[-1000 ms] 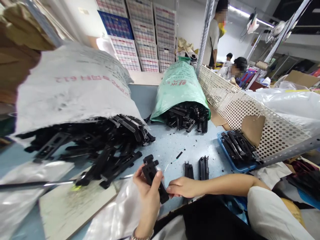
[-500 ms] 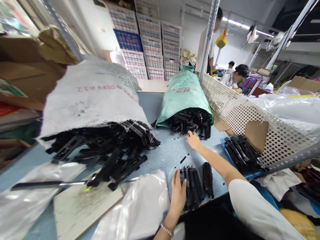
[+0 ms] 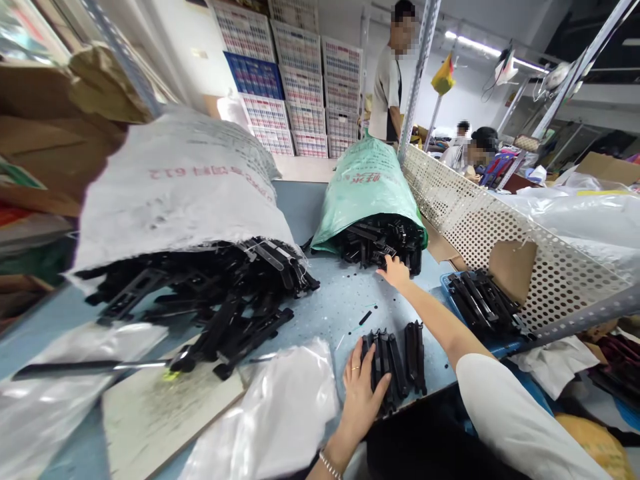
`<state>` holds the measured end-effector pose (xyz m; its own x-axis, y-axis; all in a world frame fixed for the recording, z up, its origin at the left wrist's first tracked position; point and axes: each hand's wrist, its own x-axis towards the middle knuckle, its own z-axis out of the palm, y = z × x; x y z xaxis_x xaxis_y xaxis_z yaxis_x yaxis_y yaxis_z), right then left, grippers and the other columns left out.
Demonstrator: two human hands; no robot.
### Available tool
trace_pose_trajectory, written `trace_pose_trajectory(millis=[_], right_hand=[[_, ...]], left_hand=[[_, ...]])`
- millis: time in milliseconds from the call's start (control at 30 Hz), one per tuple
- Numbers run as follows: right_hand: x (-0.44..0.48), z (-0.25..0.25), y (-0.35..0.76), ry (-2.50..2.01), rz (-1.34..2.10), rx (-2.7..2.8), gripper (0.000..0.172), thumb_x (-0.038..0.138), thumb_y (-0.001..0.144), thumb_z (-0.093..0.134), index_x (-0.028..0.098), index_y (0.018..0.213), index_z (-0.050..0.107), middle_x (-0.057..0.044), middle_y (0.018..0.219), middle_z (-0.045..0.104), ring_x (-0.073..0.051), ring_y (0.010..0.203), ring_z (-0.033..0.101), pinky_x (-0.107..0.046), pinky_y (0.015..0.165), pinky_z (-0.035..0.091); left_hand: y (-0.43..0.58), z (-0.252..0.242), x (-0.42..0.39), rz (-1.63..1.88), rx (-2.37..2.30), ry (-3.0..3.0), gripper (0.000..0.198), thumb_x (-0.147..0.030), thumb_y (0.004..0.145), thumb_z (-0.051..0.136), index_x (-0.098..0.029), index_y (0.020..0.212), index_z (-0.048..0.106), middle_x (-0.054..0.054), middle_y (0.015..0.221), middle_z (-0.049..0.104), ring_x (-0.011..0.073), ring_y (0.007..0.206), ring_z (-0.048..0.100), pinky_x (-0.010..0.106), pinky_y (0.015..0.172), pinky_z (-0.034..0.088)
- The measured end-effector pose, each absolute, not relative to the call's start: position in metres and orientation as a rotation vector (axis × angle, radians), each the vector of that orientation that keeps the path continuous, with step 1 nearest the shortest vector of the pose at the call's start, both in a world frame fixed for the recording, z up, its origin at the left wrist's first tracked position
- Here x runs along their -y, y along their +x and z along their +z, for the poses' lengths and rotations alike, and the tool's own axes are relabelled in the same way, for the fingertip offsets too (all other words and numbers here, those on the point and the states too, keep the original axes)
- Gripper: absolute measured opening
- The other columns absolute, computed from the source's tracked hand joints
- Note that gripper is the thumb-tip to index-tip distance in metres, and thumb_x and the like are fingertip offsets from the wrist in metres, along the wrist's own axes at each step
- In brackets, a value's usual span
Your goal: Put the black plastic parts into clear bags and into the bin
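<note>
My left hand [image 3: 361,395] lies with fingers spread over the left side of a row of long black plastic parts [image 3: 387,363] near the table's front edge. A smaller group of the same parts [image 3: 414,357] lies just to the right. My right hand [image 3: 397,273] reaches to the mouth of a green woven sack [image 3: 367,193], its fingers apart at the loose black parts [image 3: 367,243] spilling out. Its fingertips are against the pile; I see no part lifted in them.
At the left a big white sack [image 3: 185,193] spills more black parts [image 3: 215,300]. Before it lie a board [image 3: 165,413], a black-handled tool [image 3: 75,368] and plastic bags [image 3: 275,407]. A blue tray [image 3: 445,283] of parts stands right, by a perforated panel [image 3: 465,207]. People are behind.
My right hand has moved slightly right, onto the parts at the green sack's mouth. My left hand has spread its fingers further over the row. A person behind has shifted left.
</note>
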<state>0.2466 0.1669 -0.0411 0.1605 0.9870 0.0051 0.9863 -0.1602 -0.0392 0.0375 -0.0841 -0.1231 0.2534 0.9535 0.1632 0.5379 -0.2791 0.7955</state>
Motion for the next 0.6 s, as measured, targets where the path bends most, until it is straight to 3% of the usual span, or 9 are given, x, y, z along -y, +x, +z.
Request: trace_pose_trajectory(millis=[267, 367, 500, 600], right_hand=[[-0.147, -0.029, 0.246, -2.216, 0.185, 1.913, 0.029, 0.033, 0.104, 0.045, 0.016, 0.127, 0.051, -0.019, 0.126, 0.064, -0.028, 0.118, 0.059, -0.038, 0.095, 0.048], [-0.13, -0.012, 0.261, -2.106, 0.263, 1.85, 0.029, 0.033, 0.106, 0.038, 0.018, 0.128, 0.052, -0.014, 0.117, 0.069, -0.024, 0.109, 0.066, -0.034, 0.092, 0.05], [-0.084, -0.001, 0.263, -1.953, 0.406, 1.763, 0.043, 0.037, 0.109, 0.017, 0.018, 0.133, 0.048, -0.007, 0.101, 0.072, -0.016, 0.086, 0.071, -0.028, 0.079, 0.056], [-0.026, -0.01, 0.237, -1.581, 0.375, 1.878, 0.038, 0.037, 0.108, 0.03, 0.018, 0.133, 0.052, -0.009, 0.105, 0.071, -0.019, 0.089, 0.07, -0.035, 0.084, 0.057]], left_hand=[[0.033, -0.119, 0.085, 0.906, -1.321, 1.826, 0.053, -0.039, 0.098, 0.052, -0.025, 0.15, 0.046, 0.012, 0.168, 0.026, 0.0339, 0.154, 0.028, 0.062, 0.124, 0.026], [0.028, -0.112, 0.085, 0.923, -1.281, 1.742, 0.054, -0.042, 0.097, 0.055, -0.025, 0.148, 0.049, 0.013, 0.166, 0.03, 0.0342, 0.153, 0.029, 0.062, 0.124, 0.026], [0.023, -0.084, 0.071, 1.057, -1.218, 1.514, 0.05, -0.047, 0.095, 0.058, -0.024, 0.139, 0.057, 0.013, 0.159, 0.041, 0.0314, 0.151, 0.034, 0.059, 0.126, 0.024], [0.023, -0.05, 0.047, 1.137, -1.034, 1.1, 0.054, -0.057, 0.093, 0.057, -0.024, 0.137, 0.056, 0.014, 0.153, 0.049, 0.0288, 0.14, 0.05, 0.054, 0.12, 0.036]])
